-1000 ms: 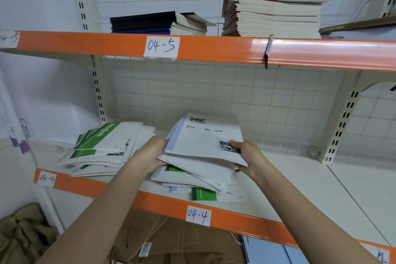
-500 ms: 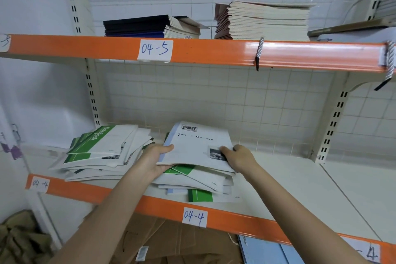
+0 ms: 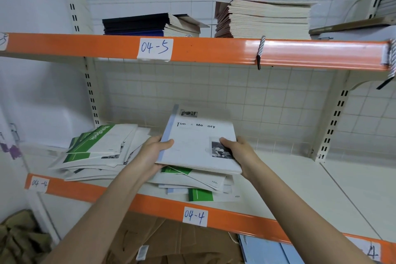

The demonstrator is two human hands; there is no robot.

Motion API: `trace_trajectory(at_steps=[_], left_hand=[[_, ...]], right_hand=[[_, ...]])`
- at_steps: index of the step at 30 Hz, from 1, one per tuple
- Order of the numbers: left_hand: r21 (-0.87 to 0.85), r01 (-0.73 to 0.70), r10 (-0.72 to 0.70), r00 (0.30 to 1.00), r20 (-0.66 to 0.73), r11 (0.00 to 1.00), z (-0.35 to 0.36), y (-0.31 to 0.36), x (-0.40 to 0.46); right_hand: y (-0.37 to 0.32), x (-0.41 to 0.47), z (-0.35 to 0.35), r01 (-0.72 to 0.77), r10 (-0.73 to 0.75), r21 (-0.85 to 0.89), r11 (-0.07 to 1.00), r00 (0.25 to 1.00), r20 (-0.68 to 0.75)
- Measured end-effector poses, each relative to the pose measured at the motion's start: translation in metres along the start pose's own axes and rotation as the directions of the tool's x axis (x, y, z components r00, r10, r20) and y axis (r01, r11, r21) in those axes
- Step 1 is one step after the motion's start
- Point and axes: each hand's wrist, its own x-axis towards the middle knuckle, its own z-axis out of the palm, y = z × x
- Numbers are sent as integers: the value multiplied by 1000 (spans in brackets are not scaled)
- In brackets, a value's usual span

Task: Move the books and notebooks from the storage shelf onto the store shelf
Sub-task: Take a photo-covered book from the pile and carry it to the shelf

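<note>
both forearms stretched forward, left hand [image 3: 150,156] gripping the white notebook [image 3: 199,143] by its left edge, right hand [image 3: 240,154] its right

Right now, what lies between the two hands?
Head view: a white notebook, gripped by the left hand and right hand at its side edges, above a loose pile.

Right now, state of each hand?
Left hand: closed on the left edge of the white notebook, thumb on top.
Right hand: closed on the same notebook's right edge, thumb on the cover.
</note>
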Motion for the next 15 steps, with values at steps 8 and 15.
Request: trace_trajectory(at_steps=[8, 15], left_hand=[[60, 62, -59, 997, -53, 996, -12, -7, 3], [385, 12, 53, 986, -157, 923, -11, -5, 18]], right_hand=[[1, 5, 7, 186, -188, -310, 932, 982, 25], [3, 7, 8, 113, -112, -222, 968, 994, 15]])
